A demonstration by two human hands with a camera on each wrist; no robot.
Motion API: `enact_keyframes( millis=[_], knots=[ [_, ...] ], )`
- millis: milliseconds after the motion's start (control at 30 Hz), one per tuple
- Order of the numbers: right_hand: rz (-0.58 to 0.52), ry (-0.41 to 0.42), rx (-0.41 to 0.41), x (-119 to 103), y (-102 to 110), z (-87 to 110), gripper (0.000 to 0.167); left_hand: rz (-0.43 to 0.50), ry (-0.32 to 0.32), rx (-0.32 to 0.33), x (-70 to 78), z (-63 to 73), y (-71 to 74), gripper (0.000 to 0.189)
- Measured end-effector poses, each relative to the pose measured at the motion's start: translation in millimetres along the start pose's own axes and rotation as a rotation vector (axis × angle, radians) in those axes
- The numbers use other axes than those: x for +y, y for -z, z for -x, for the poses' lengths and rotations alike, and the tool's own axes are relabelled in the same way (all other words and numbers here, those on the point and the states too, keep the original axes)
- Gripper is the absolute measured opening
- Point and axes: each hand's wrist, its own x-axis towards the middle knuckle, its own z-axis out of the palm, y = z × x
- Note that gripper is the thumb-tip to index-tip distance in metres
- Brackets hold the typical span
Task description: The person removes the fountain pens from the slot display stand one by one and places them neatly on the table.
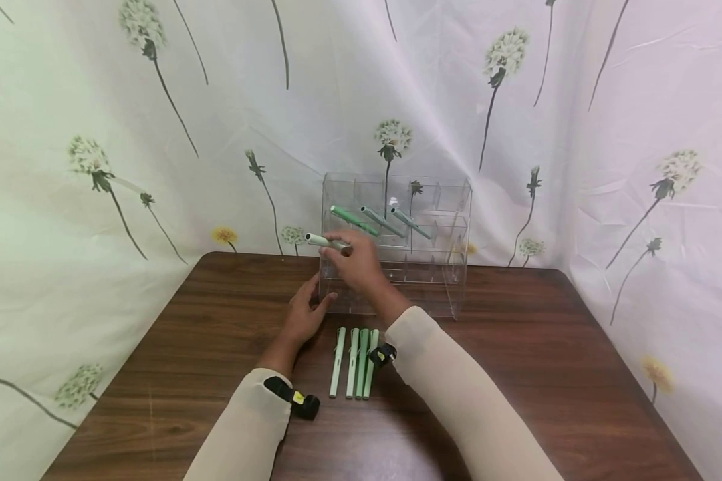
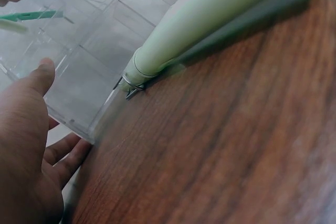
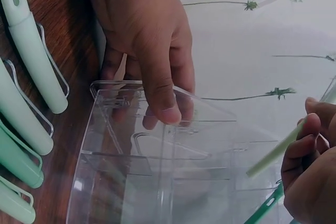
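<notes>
My right hand (image 1: 359,264) pinches a pale green pen (image 1: 316,239) at the left of a clear acrylic tiered rack (image 1: 424,272), the pen's end pointing left. My left hand (image 1: 305,312) grips the rack's lower left side, its thumb at the front edge and the other fingers behind the side wall (image 3: 152,72). A bright green pen (image 1: 351,219) leans in the rack, beside two grey-green pens (image 1: 382,222) in compartments to its right.
In front of the rack, a pale green pen (image 1: 337,364) lies apart from a green pen (image 1: 362,364) flanked by two pale ones. The brown wooden table (image 1: 517,374) meets a flower-print curtain (image 1: 228,120) behind and at both sides.
</notes>
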Motion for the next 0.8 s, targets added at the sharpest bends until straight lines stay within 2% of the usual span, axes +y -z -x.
enact_keyframes(
  millis=[133, 333, 633, 800],
  knots=[
    [-0.037, 0.035, -0.012, -2.6, 1.9, 3.9, 0.032, 0.009, -0.022, 0.006, -0.4, -0.1, -0.3, 0.072],
    [-0.033, 0.073, 0.006, -11.3, 6.1, 13.1, 0.031, 0.005, -0.051, 0.000, -1.9, 0.6, 0.6, 0.075],
    [-0.048, 0.201, 0.030, -16.8, 12.8, 29.0, 0.029, 0.012, -0.007, -0.033, -1.8, 0.4, 1.4, 0.074],
    [-0.070, 0.236, 0.011, -17.5, 17.6, 39.3, 0.028, 0.029, -0.008, -0.030, -1.2, 0.5, 1.3, 0.076]
  ],
)
